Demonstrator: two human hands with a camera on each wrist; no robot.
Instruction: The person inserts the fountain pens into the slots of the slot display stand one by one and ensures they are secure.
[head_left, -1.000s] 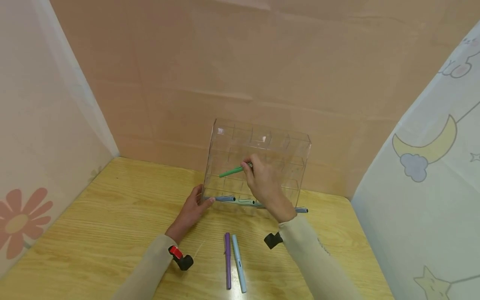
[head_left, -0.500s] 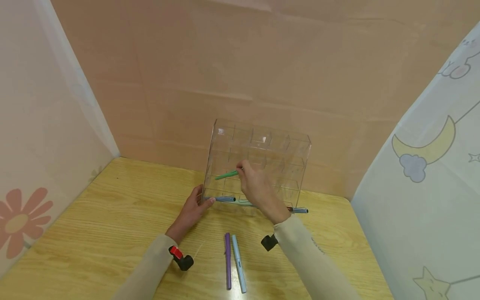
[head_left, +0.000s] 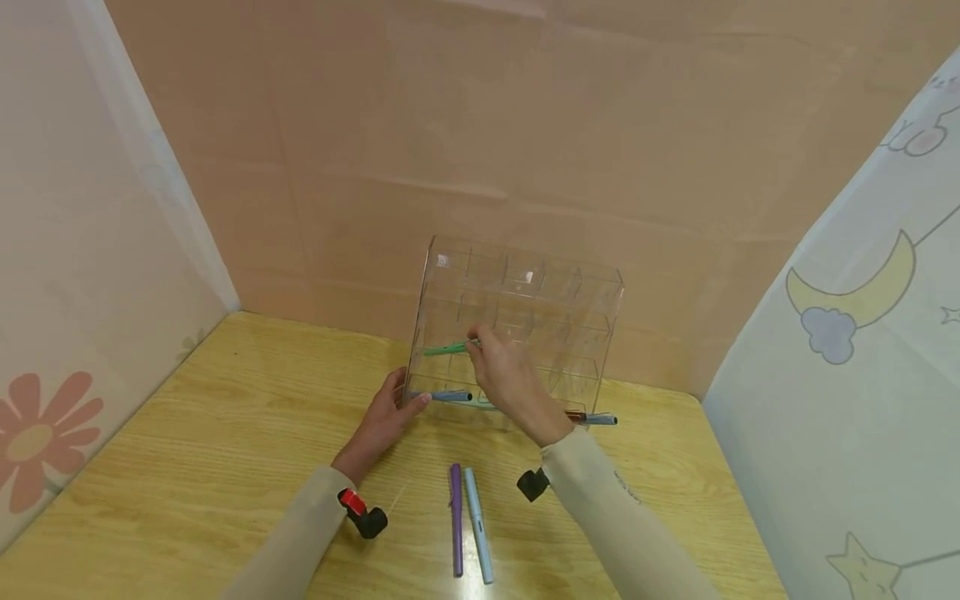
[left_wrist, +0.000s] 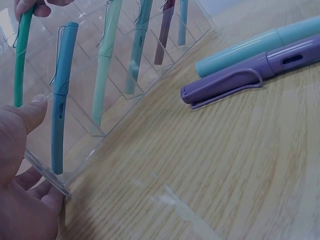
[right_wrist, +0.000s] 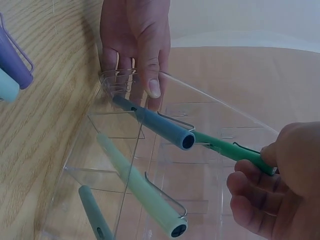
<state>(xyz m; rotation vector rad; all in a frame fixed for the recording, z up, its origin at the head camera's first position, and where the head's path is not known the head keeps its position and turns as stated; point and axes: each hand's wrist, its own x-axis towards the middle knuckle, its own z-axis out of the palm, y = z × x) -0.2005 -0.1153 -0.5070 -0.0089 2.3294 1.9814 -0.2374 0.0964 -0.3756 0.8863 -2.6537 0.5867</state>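
A clear plastic display rack [head_left: 525, 289] with stepped compartments leans upright on the table. My left hand [head_left: 381, 427] grips its lower left side, thumb in front and fingers behind. Between thumb and fingers of my right hand [head_left: 513, 379], a green pen [right_wrist: 235, 151] is pinched by its capped end. Its other end points left, over the compartment row above the lowest one. Along the bottom row stand a blue pen [left_wrist: 62, 95], a pale green pen [left_wrist: 106, 65], a teal pen [left_wrist: 139, 47], a dark red pen [left_wrist: 165, 30] and a light blue pen [left_wrist: 183, 22].
On the wooden table [head_left: 225, 433] in front of the rack lie a purple pen [head_left: 456, 521] and a light blue pen [head_left: 478, 527], side by side. A plain backdrop [head_left: 480, 150] hangs close behind the rack, with printed sheets at either side.
My right hand has moved left and slightly down with the green pen, bringing its tip closer to the rack's left side. My left hand keeps its place on the rack.
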